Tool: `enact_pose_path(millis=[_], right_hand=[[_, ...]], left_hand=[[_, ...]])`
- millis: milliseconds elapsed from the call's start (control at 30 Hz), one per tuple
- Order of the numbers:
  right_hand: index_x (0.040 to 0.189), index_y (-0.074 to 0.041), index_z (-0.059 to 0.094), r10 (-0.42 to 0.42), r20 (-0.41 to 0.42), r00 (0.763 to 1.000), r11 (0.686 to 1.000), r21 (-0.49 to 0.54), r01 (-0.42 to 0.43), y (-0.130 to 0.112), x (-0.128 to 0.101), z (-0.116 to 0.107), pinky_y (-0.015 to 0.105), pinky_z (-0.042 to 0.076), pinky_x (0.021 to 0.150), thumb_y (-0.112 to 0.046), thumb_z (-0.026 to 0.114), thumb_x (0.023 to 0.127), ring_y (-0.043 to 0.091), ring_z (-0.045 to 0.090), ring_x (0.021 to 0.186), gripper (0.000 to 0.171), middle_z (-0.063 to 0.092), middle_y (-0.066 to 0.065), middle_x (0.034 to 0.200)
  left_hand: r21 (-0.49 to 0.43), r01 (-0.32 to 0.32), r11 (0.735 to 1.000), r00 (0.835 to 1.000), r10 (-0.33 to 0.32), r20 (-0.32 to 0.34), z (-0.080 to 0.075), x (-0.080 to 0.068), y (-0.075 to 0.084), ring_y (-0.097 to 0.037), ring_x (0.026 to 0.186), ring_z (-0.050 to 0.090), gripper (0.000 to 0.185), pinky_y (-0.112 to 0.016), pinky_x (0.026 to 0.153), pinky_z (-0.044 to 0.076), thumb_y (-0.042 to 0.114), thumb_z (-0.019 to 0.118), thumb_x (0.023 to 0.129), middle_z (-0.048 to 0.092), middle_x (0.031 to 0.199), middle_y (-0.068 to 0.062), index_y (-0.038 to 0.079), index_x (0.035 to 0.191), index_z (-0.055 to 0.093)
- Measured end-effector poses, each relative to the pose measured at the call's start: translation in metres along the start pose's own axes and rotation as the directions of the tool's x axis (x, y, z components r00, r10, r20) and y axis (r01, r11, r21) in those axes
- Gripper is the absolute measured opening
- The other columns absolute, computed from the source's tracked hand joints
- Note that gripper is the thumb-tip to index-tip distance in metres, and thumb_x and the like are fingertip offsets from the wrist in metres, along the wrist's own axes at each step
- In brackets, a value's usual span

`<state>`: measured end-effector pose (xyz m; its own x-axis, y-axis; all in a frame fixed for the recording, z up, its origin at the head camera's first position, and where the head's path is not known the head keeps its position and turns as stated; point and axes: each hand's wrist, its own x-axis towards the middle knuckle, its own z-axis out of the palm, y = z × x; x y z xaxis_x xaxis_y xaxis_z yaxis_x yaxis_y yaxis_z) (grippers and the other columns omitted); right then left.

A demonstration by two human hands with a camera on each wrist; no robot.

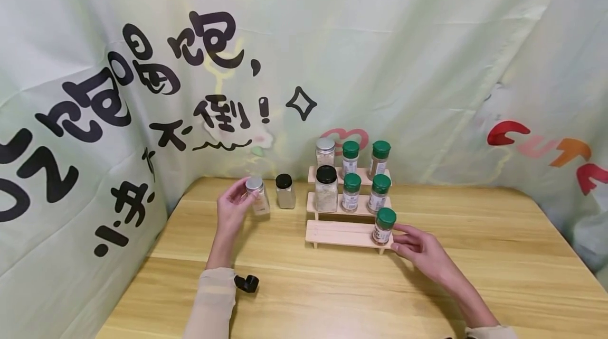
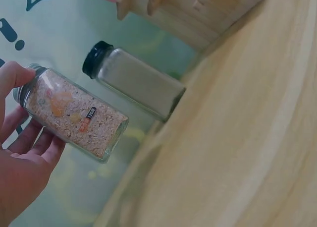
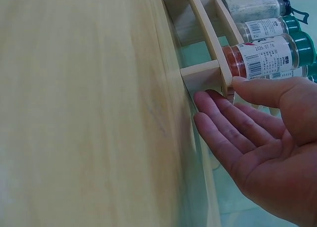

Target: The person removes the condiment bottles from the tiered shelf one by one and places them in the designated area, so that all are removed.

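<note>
My left hand [image 1: 233, 209] grips a clear glass spice jar [image 2: 74, 113] by its silver lid and upper side, thumb on one side and fingers on the other. Pinkish grains fill this jar, which leans slightly in the head view. Just right of it stands a black-capped jar [image 1: 285, 194] of pale powder. My right hand [image 1: 423, 254] is at the right end of a three-step wooden spice rack [image 1: 339, 231], its thumb tip at the lowest step's edge and its fingers loosely extended. A green-capped jar [image 1: 383, 227] with reddish contents stands on that step, close to this hand.
The middle step holds a large black-capped jar [image 1: 326, 191] and two green-capped jars. On the top step are a silver-capped jar [image 1: 325, 153] and two more green-capped ones. A printed curtain [image 1: 427, 64] hangs behind the wooden table [image 1: 499, 233].
</note>
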<state>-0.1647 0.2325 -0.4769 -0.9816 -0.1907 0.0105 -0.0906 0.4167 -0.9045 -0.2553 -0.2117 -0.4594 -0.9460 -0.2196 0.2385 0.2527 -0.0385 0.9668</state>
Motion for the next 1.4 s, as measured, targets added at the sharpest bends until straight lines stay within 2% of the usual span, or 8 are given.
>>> enact_pose_path(millis=[200, 467, 600, 700, 833, 1033, 1200, 1400], right_hand=[[0.143, 0.011, 0.049, -0.011, -0.006, 1.0, 1.0, -0.014, 0.011, 0.0, -0.001, -0.001, 0.021, 0.057, 0.084, -0.009, 0.07, 0.098, 0.036, 0.07, 0.108, 0.054, 0.068, 0.029, 0.121], [0.143, 0.011, 0.048, -0.002, -0.001, 1.0, 1.0, -0.008, 0.002, -0.001, -0.001, 0.001, 0.025, 0.059, 0.085, -0.01, 0.07, 0.098, 0.038, 0.069, 0.11, 0.054, 0.067, 0.03, 0.122], [0.144, 0.011, 0.047, 0.012, 0.005, 1.0, 1.0, 0.016, -0.012, 0.0, -0.001, 0.001, 0.025, 0.059, 0.085, -0.01, 0.07, 0.098, 0.038, 0.069, 0.111, 0.055, 0.067, 0.03, 0.122], [0.145, 0.011, 0.047, 0.021, 0.008, 1.0, 0.999, 0.03, -0.021, 0.001, -0.001, 0.001, 0.024, 0.059, 0.085, -0.01, 0.07, 0.098, 0.038, 0.068, 0.111, 0.056, 0.067, 0.029, 0.122], [0.145, 0.011, 0.047, 0.03, 0.006, 1.0, 0.999, 0.037, -0.03, 0.001, -0.001, 0.0, 0.022, 0.058, 0.085, -0.011, 0.07, 0.099, 0.037, 0.069, 0.111, 0.056, 0.067, 0.028, 0.122], [0.145, 0.011, 0.047, 0.029, 0.009, 1.0, 0.998, 0.05, -0.029, 0.001, 0.0, 0.0, 0.023, 0.058, 0.085, -0.01, 0.07, 0.098, 0.036, 0.069, 0.11, 0.055, 0.067, 0.028, 0.122], [0.145, 0.01, 0.047, 0.041, 0.0, 0.999, 0.998, 0.042, -0.041, 0.001, -0.001, 0.0, 0.024, 0.058, 0.085, -0.01, 0.07, 0.098, 0.036, 0.068, 0.111, 0.056, 0.067, 0.028, 0.123], [0.145, 0.011, 0.047, 0.033, 0.004, 0.999, 0.999, 0.038, -0.034, 0.0, -0.001, 0.0, 0.022, 0.058, 0.085, -0.011, 0.07, 0.098, 0.036, 0.069, 0.11, 0.056, 0.067, 0.028, 0.122]], left_hand=[[0.006, 0.03, 1.0, 0.999, -0.03, -0.027, 0.0, 0.002, -0.009, -0.03, 0.124, 0.059, 0.048, -0.023, 0.103, 0.051, -0.012, 0.071, 0.087, 0.06, 0.135, -0.025, -0.005, 0.133, 0.061], [-0.019, 0.065, 0.998, 0.998, -0.066, -0.013, -0.004, 0.009, -0.016, -0.028, 0.127, 0.057, 0.049, -0.028, 0.11, 0.047, -0.006, 0.072, 0.089, 0.059, 0.137, -0.02, 0.0, 0.136, 0.06], [-0.029, 0.115, 0.993, 0.993, -0.116, -0.011, -0.007, 0.011, -0.018, -0.024, 0.127, 0.057, 0.051, -0.027, 0.109, 0.047, -0.005, 0.072, 0.09, 0.058, 0.139, -0.018, 0.001, 0.139, 0.059], [-0.051, 0.118, 0.992, 0.993, -0.119, -0.01, -0.008, 0.015, -0.019, -0.025, 0.127, 0.057, 0.052, -0.026, 0.108, 0.048, -0.007, 0.071, 0.09, 0.057, 0.14, -0.02, 0.0, 0.139, 0.058], [-0.044, 0.103, 0.994, 0.995, -0.102, 0.023, -0.008, 0.024, -0.022, -0.028, 0.129, 0.057, 0.052, -0.025, 0.108, 0.048, -0.008, 0.071, 0.089, 0.057, 0.141, -0.022, -0.002, 0.139, 0.058], [-0.01, 0.123, 0.992, 0.989, -0.121, 0.079, -0.011, 0.034, -0.028, -0.027, 0.129, 0.056, 0.053, -0.023, 0.106, 0.048, -0.008, 0.07, 0.091, 0.055, 0.144, -0.023, -0.003, 0.141, 0.055], [-0.045, 0.123, 0.991, 0.986, -0.117, 0.118, -0.01, 0.038, -0.032, -0.023, 0.126, 0.058, 0.054, -0.025, 0.106, 0.049, -0.011, 0.068, 0.091, 0.052, 0.146, -0.025, -0.005, 0.143, 0.053], [-0.065, 0.151, 0.986, 0.978, -0.14, 0.155, -0.012, 0.038, -0.034, -0.028, 0.135, 0.053, 0.055, -0.027, 0.111, 0.045, -0.008, 0.067, 0.092, 0.052, 0.149, -0.021, 0.0, 0.145, 0.052]])
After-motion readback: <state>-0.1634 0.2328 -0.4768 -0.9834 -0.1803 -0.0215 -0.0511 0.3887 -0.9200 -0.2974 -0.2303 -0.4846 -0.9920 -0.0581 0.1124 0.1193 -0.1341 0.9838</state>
